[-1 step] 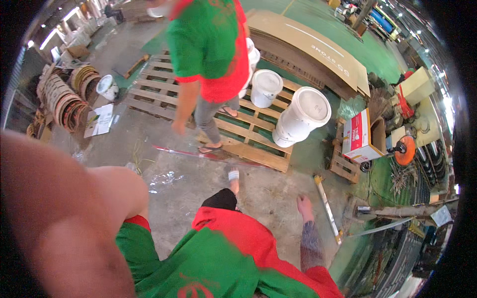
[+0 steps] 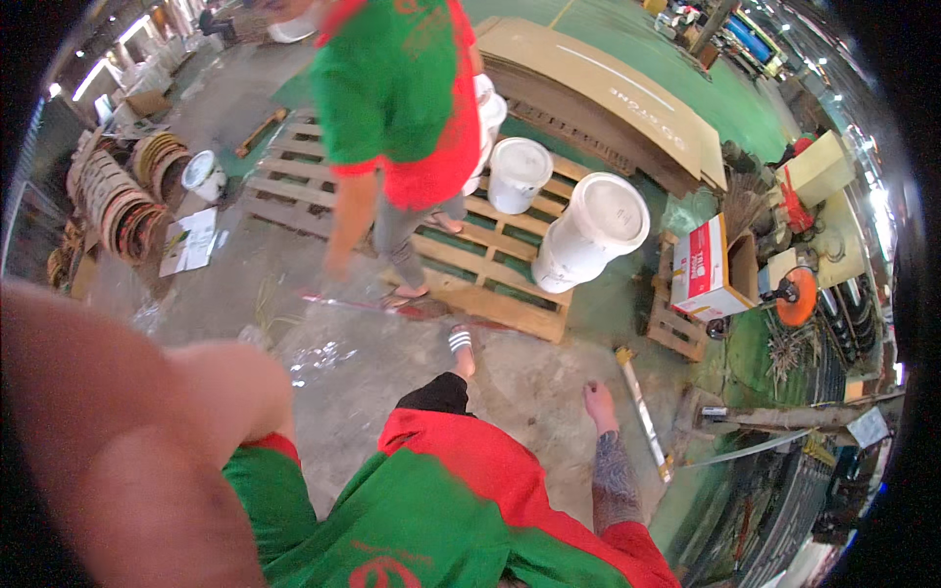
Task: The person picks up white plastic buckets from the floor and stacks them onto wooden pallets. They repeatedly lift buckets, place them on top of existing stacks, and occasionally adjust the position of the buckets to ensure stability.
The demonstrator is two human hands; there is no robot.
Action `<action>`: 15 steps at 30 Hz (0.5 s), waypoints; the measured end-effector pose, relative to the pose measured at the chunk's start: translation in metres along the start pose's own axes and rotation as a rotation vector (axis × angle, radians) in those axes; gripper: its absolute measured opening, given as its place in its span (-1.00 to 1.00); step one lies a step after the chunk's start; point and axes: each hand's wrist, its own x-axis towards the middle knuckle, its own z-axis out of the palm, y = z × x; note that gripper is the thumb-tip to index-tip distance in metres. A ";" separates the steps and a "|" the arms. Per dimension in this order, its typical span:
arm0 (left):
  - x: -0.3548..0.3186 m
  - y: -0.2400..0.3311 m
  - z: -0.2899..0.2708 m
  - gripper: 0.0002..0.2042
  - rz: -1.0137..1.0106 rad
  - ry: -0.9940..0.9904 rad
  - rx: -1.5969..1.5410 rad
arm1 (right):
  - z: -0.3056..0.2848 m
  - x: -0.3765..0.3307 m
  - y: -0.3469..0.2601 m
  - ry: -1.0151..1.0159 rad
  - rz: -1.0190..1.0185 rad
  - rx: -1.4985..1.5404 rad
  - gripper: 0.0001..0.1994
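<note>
My bent left arm is raised at the left, with a red-edged green sleeve at its upper end. Very close to the lens, what may be my left hand is a large blur; its fingers do not show. My right hand hangs low beside my body, above the concrete floor. It is seen from above, its fingers mostly hidden, and no held thing shows. Nearest to it is a long white bar with yellowish ends, lying on the floor. My foot in a striped sandal is ahead of my body.
A co-worker in green and red stands at a wooden pallet. On it are stacked white buckets and another lidded bucket. Right are an open carton and an orange disc; curved pieces lie left.
The co-worker shifts slightly left in the picture. My sandalled foot shows a little more clearly. Both my arms keep nearly the same places.
</note>
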 end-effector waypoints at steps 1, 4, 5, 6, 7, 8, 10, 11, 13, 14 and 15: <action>-0.018 -0.020 0.009 -0.43 -0.041 0.016 0.011 | -0.003 0.034 -0.006 -0.012 0.029 -0.017 -0.58; -0.097 -0.071 0.024 -0.41 -0.346 -0.013 0.038 | 0.005 0.098 -0.028 -0.124 0.178 0.050 -0.59; -0.133 -0.090 0.027 -0.41 -0.540 -0.069 0.053 | 0.006 0.118 -0.038 -0.184 0.286 0.065 -0.59; -0.177 -0.106 0.036 -0.40 -0.885 -0.150 0.064 | 0.008 0.132 -0.048 -0.204 0.184 0.033 -0.60; -0.229 -0.125 0.043 -0.47 -1.123 -0.372 0.051 | 0.007 0.152 -0.062 -0.226 0.129 -0.021 -0.60; -0.291 -0.129 0.069 -0.57 -1.432 -0.460 -0.061 | 0.002 0.177 -0.077 -0.249 0.085 -0.082 -0.60; -0.424 -0.139 0.126 -0.71 -1.914 -0.383 -0.157 | -0.007 0.238 -0.119 -0.219 0.070 0.039 -0.59; -0.484 -0.134 0.135 -0.67 -2.046 -0.499 -0.199 | -0.013 0.270 -0.145 -0.163 -0.048 0.050 -0.59; -0.581 -0.102 0.130 -0.63 -2.082 -0.799 -0.004 | -0.026 0.333 -0.201 -0.162 -0.102 0.047 -0.60; -0.621 -0.089 0.119 -0.60 -2.075 -0.878 0.020 | -0.030 0.368 -0.233 -0.209 -0.097 0.045 -0.61; -0.652 -0.075 0.104 -0.57 -2.159 -1.005 0.050 | -0.030 0.402 -0.265 -0.228 -0.145 0.055 -0.61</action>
